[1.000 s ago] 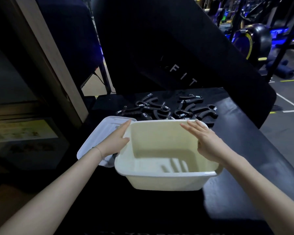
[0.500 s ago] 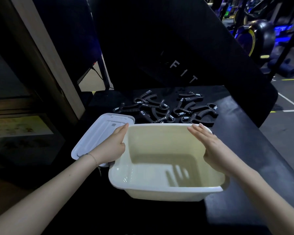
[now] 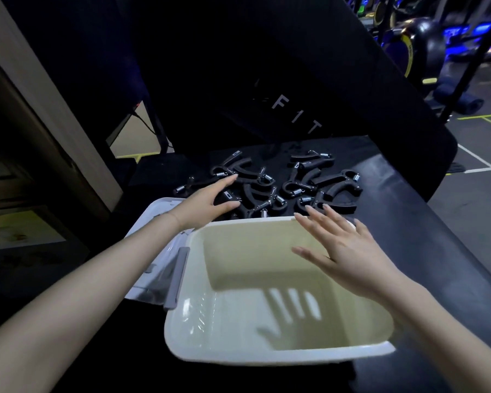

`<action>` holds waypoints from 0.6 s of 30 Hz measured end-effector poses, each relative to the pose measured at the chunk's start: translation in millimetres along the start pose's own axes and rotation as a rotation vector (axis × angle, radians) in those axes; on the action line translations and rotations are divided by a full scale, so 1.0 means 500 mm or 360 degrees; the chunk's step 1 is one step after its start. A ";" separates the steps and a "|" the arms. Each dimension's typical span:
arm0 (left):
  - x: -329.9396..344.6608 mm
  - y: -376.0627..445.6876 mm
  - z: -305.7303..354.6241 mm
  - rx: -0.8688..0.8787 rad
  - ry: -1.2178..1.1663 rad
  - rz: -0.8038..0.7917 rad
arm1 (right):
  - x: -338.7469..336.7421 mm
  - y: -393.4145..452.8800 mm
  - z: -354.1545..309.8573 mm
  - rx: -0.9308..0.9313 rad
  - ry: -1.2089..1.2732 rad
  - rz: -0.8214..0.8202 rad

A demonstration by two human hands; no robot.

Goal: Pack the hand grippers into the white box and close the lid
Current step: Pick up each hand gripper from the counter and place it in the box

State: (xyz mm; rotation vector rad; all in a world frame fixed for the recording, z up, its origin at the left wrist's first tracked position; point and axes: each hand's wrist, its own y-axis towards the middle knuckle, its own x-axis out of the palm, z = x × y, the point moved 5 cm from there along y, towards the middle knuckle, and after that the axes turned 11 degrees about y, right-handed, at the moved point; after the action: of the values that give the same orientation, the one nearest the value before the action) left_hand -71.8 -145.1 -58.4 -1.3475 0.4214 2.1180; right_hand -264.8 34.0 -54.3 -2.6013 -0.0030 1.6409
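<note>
The white box (image 3: 267, 357) stands open and empty on the dark table, close to me. Its white lid (image 3: 153, 219) lies flat beside the box's left side, partly under my left forearm. Several black hand grippers (image 3: 284, 185) with metal springs lie in a heap just beyond the box's far rim. My left hand (image 3: 207, 204) is open, fingers spread, reaching over the left edge of the heap. My right hand (image 3: 343, 251) hovers open above the box's far right part, holding nothing.
A large black slanted panel (image 3: 295, 89) lettered "FIT" rises right behind the heap. The dark table (image 3: 425, 245) runs off to the right. A pale pillar (image 3: 48, 114) stands at the left. Gym equipment (image 3: 420, 43) fills the far right background.
Both hands have let go of the box's sides. The left hand has moved forward to the grippers; the right hand has lifted over the box. The box sits nearer to me.
</note>
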 end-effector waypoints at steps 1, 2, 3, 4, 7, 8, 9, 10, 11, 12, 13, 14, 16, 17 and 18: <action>0.006 0.020 -0.006 0.0032 0.0023 -0.0024 | 0.000 0.001 0.000 0.0009 0.0001 -0.0004; 0.012 0.039 -0.014 0.0055 0.0067 -0.0052 | 0.000 0.002 0.000 0.0011 -0.0010 -0.0004; 0.020 0.055 -0.022 0.0066 0.0132 -0.0088 | -0.001 0.001 -0.001 0.0008 -0.0028 -0.0001; 0.029 0.069 -0.027 0.0088 0.0210 -0.0118 | 0.001 0.000 -0.001 0.0006 -0.0052 0.0000; 0.070 0.107 -0.039 0.0234 0.0466 -0.0191 | 0.006 -0.002 -0.001 0.0013 -0.0093 -0.0021; 0.086 0.119 -0.043 0.0286 0.0536 -0.0215 | 0.006 -0.002 -0.002 0.0015 -0.0091 -0.0034; 0.102 0.131 -0.046 0.0339 0.0598 -0.0242 | 0.006 -0.002 -0.003 0.0017 -0.0087 -0.0044; 0.119 0.144 -0.050 0.0382 0.0663 -0.0285 | 0.006 -0.001 -0.002 0.0020 -0.0094 -0.0050; 0.133 0.153 -0.051 0.0411 0.0729 -0.0325 | 0.005 -0.001 -0.003 0.0017 -0.0109 -0.0054; 0.147 0.162 -0.051 0.0428 0.0789 -0.0365 | 0.005 0.000 -0.003 0.0014 -0.0116 -0.0055; 0.158 0.169 -0.052 0.0447 0.0835 -0.0388 | 0.004 0.000 -0.004 0.0014 -0.0112 -0.0052; 0.167 0.173 -0.052 0.0471 0.0868 -0.0385 | 0.004 0.001 -0.005 0.0014 -0.0107 -0.0050; 0.180 0.179 -0.054 0.0501 0.0883 -0.0349 | 0.006 0.001 -0.004 0.0023 -0.0117 -0.0056; 0.184 0.181 -0.056 0.0510 0.0872 -0.0316 | 0.007 0.002 -0.004 0.0022 -0.0125 -0.0057; 0.185 0.181 -0.057 0.0525 0.0865 -0.0278 | 0.008 0.002 -0.004 0.0020 -0.0121 -0.0057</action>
State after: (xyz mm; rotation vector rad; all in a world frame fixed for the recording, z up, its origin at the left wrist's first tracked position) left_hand -137.4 -202.5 -158.0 -1.6730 0.7987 1.4433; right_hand -261.5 33.2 -57.1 -2.5129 -0.0429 1.7205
